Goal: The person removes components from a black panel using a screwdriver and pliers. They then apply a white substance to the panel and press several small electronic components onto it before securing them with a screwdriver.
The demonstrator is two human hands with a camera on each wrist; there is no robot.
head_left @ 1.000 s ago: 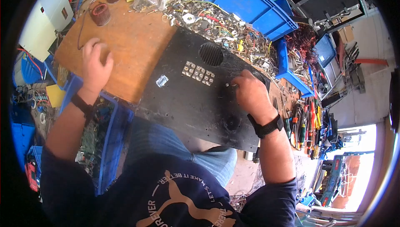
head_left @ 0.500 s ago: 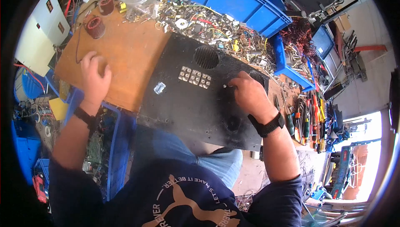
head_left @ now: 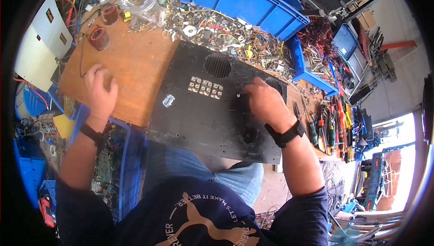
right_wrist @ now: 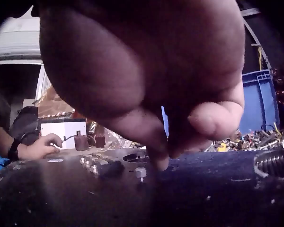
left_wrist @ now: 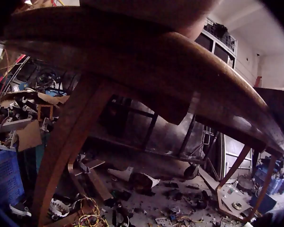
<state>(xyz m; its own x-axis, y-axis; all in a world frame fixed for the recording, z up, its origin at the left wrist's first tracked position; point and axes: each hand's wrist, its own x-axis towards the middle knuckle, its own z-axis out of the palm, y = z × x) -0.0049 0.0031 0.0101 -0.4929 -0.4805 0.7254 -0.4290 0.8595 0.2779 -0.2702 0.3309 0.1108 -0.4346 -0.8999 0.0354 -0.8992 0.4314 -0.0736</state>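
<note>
My left hand (head_left: 101, 92) rests on the wooden tabletop (head_left: 131, 60), fingers loosely bent and nothing in them. My right hand (head_left: 267, 103) is low over a black panel (head_left: 199, 128), fingers curled and fingertips down at its surface. Right at those fingertips stands a small silvery metal piece (head_left: 238, 95). In the right wrist view this metal piece (right_wrist: 141, 173) shows just beside a fingertip; whether the fingers pinch it I cannot tell. To its left on the panel, small metal pieces (head_left: 205, 87) sit in three tidy groups. A shiny clear scrap (head_left: 168, 100) lies farther left.
Behind the panel spreads a heap of small metal parts (head_left: 217, 33) with a large blue crate (head_left: 244, 2) beyond. Pliers and screwdrivers (head_left: 332, 128) line the right side. Two dark red cylinders (head_left: 99, 38) stand at the back left. A blue bin of circuit boards (head_left: 106, 169) is below.
The head view has shifted, so the panel and heap sit slightly lower and farther left in the frame. The right hand stays by the same metal piece; the left hand stays on the tabletop.
</note>
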